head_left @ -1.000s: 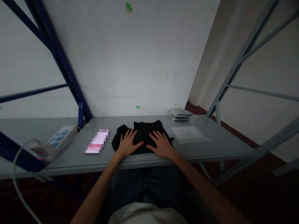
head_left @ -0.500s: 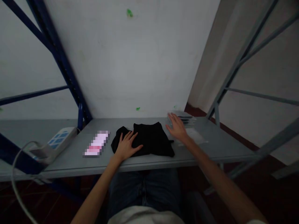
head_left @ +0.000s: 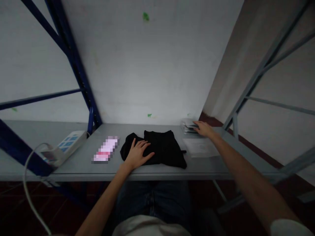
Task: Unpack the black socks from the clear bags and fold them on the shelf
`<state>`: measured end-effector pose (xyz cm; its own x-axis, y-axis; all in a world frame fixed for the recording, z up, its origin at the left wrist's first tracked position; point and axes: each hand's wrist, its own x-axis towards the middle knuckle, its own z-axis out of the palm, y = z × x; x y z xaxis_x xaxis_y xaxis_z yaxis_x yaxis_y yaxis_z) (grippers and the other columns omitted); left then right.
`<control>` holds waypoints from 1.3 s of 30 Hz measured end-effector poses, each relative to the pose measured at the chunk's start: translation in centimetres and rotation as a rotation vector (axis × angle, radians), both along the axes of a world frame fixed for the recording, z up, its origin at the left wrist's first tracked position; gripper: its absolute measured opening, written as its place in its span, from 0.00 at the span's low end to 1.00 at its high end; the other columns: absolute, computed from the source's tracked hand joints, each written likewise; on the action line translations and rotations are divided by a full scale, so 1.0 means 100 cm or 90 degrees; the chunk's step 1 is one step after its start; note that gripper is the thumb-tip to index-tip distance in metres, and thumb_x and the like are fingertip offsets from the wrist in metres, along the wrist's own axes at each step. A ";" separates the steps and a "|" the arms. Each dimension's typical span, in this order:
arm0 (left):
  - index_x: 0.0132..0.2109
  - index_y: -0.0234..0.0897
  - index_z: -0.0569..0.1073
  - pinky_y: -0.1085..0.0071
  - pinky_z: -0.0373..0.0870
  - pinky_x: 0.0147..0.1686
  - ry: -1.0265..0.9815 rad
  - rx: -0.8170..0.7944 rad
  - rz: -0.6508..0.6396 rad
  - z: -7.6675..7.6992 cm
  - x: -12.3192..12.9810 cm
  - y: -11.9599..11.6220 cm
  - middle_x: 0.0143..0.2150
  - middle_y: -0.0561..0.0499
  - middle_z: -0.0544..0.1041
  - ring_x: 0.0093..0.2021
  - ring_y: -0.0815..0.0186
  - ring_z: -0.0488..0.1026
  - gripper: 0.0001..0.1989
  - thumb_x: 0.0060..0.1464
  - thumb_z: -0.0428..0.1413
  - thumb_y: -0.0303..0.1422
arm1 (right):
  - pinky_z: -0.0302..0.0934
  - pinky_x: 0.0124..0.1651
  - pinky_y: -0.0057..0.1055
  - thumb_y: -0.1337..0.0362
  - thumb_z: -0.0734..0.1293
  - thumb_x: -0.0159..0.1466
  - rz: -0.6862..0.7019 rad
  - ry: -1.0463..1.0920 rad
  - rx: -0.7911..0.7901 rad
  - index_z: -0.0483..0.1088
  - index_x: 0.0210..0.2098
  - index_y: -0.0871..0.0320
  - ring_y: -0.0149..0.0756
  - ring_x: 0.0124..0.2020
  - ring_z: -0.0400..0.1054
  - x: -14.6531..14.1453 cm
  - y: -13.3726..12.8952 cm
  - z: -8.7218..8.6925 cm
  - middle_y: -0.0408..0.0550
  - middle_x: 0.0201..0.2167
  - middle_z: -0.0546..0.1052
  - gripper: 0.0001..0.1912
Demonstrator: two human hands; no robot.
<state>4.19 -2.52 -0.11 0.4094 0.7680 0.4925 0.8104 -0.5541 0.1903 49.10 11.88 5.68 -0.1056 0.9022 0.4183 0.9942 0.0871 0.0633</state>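
Observation:
A folded black cloth item (head_left: 164,149), perhaps a garment, lies on the grey table. My left hand (head_left: 138,154) rests flat on its left part, fingers spread. At the back right, my right hand (head_left: 204,128) reaches to the right side of a small stack of clear plastic packets (head_left: 188,126). Its thumb and fingers are apart at the stack's edge, and I cannot tell how firmly they touch. A flat, whitish clear plastic bag (head_left: 199,149) lies in front of the stack, partly under my right forearm.
Left of the cloth lies a phone-like flat item (head_left: 106,149), its screen blurred out. A white power strip (head_left: 70,144) with a cable stands further left beside a blue metal post (head_left: 78,72). A wall (head_left: 152,72) borders the table's back; its front edge (head_left: 157,177) is near my lap.
My right hand has moved right, from above the front of the packet stack to its right side. My left hand stays on the black cloth. The view has shifted slightly.

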 end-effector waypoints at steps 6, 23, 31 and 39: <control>0.61 0.43 0.73 0.35 0.45 0.72 -0.009 -0.008 -0.004 0.000 0.000 -0.005 0.63 0.43 0.76 0.67 0.50 0.68 0.24 0.66 0.53 0.51 | 0.60 0.51 0.43 0.74 0.62 0.68 -0.098 -0.021 -0.003 0.73 0.61 0.57 0.51 0.51 0.72 -0.017 -0.014 0.013 0.63 0.51 0.79 0.23; 0.73 0.48 0.58 0.45 0.58 0.70 -0.084 0.198 0.076 0.014 0.006 -0.010 0.74 0.43 0.61 0.73 0.48 0.59 0.32 0.65 0.57 0.39 | 0.49 0.66 0.51 0.68 0.61 0.72 0.286 0.108 0.123 0.73 0.62 0.44 0.49 0.56 0.65 -0.245 -0.149 -0.019 0.50 0.54 0.78 0.23; 0.62 0.47 0.75 0.45 0.71 0.59 -0.050 0.099 0.070 0.009 0.001 -0.007 0.64 0.47 0.76 0.64 0.46 0.69 0.20 0.64 0.56 0.34 | 0.58 0.62 0.47 0.71 0.65 0.69 0.355 0.126 0.080 0.74 0.60 0.47 0.47 0.56 0.67 -0.228 -0.151 -0.030 0.50 0.55 0.77 0.23; 0.61 0.45 0.76 0.46 0.71 0.58 -0.079 0.102 0.119 0.006 0.002 -0.006 0.61 0.45 0.78 0.62 0.46 0.70 0.19 0.65 0.56 0.35 | 0.64 0.53 0.36 0.74 0.66 0.67 0.302 0.144 0.013 0.74 0.56 0.51 0.41 0.50 0.72 -0.168 -0.144 -0.013 0.48 0.50 0.77 0.21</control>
<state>4.37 -3.12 0.50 0.1962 0.7327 0.6516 0.8775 -0.4278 0.2168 32.26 -2.56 4.35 -0.4056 0.7680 0.4957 0.8343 0.5325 -0.1424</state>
